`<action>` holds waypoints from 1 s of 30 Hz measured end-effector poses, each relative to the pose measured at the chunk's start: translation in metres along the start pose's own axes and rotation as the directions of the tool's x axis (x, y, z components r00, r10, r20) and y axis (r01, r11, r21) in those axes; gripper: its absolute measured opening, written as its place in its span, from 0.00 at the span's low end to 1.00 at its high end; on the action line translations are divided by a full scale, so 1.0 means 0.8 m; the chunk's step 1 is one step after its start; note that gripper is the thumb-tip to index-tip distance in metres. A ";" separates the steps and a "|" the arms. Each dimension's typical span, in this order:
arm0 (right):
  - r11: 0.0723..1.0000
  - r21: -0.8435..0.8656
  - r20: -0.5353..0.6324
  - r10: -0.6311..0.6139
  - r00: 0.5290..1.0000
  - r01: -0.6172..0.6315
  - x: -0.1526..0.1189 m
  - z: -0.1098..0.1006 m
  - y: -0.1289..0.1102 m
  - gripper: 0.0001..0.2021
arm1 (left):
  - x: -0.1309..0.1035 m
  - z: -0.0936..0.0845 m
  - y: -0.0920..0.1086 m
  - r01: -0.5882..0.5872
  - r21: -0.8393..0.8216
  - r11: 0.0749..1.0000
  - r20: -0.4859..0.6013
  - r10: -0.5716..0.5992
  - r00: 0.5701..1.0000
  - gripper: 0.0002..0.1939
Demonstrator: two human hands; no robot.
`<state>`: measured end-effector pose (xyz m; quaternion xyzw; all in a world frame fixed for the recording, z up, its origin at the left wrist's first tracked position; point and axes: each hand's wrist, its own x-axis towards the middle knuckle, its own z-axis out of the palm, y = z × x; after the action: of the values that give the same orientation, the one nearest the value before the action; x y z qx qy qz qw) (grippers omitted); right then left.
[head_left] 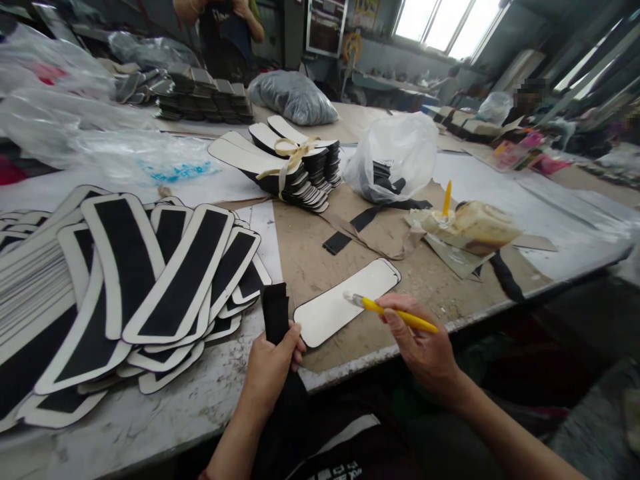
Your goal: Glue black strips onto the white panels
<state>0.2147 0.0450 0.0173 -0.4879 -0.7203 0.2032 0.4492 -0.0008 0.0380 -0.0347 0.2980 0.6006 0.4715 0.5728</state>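
My right hand (pixel 420 340) grips a yellow-handled brush (pixel 400 315), its bristles on the upper face of a white rounded strip (pixel 345 303). That strip lies slanted on brown board near the table's front edge, with another edge showing beneath its far end. In my left hand (pixel 275 360) is a folded black band (pixel 276 310), pinched between thumb and fingers beside the strip's near-left end. White pieces with black centres (pixel 183 273) lie heaped to the left. A white container (pixel 480 223) with a yellow stick (pixel 447 198) upright at its side stands at the right.
Bundles of white strips tied with cord (pixel 295 163) sit beyond the board. Next to them is a clear plastic bag (pixel 395 157) with black pieces inside. Clear plastic sheets (pixel 115 143) and stacked pieces (pixel 205 97) lie at the back left. A person (pixel 225 33) stands across the table.
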 end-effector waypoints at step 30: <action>0.784 0.404 0.468 0.265 0.843 -0.470 0.043 0.059 -0.081 0.20 | -0.075 -0.010 0.061 -0.024 -0.143 0.989 0.173 0.049 0.984 0.24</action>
<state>0.1370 0.0535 0.0555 -0.4367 -0.6038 0.5613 0.3601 -0.0073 0.0007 0.0336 0.3084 0.5077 0.4948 0.6343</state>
